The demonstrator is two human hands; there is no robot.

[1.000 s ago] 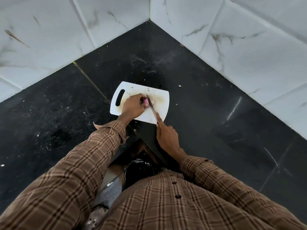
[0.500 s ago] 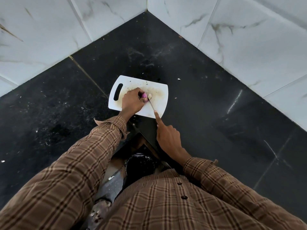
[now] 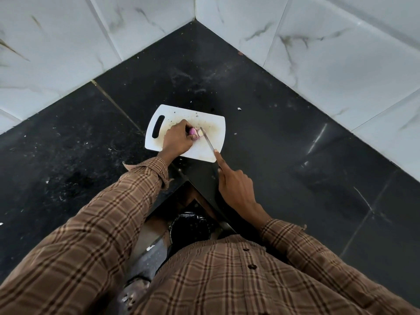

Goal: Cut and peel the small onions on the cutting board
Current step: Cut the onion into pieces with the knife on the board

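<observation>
onion (image 3: 195,133) on cutting board (image 3: 213,123), knife (image 3: 208,142) right of onion

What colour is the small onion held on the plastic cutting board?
Pinkish-purple skin with a pale cut face, on the small onion; head view.

A single head-worn wide-angle camera looks steeply down and forward over the person's chest into the inner corner of a black counter (image 3: 284,137) (tiled walls meet at the top). The cutting board (image 3: 211,123) sits mid-frame near the counter's front corner.
</observation>
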